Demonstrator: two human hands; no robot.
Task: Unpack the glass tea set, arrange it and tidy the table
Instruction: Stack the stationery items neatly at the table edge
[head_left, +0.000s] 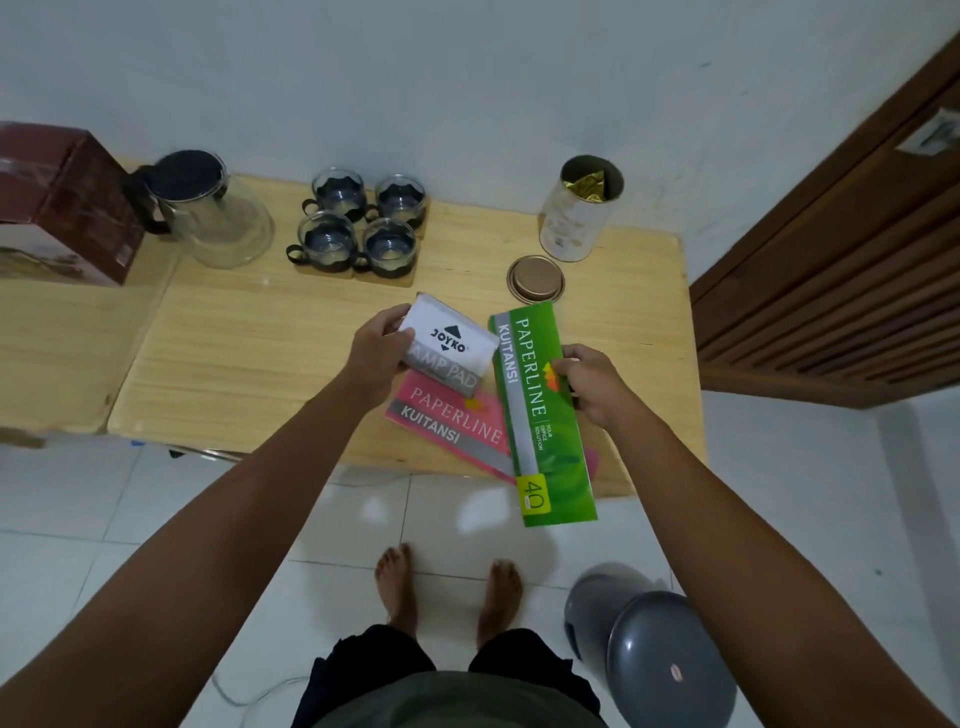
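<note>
Over wooden surface (249, 353): left hand (376, 353) gripping white-grey stamp pad box (453, 345); right hand (592, 384) pinching green receipt book (540, 415).

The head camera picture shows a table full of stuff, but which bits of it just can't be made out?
- Pink receipt book, head view: partly covered by the stamp pad box in the left hand and the green receipt book in the right hand.
- Red box: cut off by the left edge.
- Tin: label print too small to read.
- Small print on green book: blurred.
</note>
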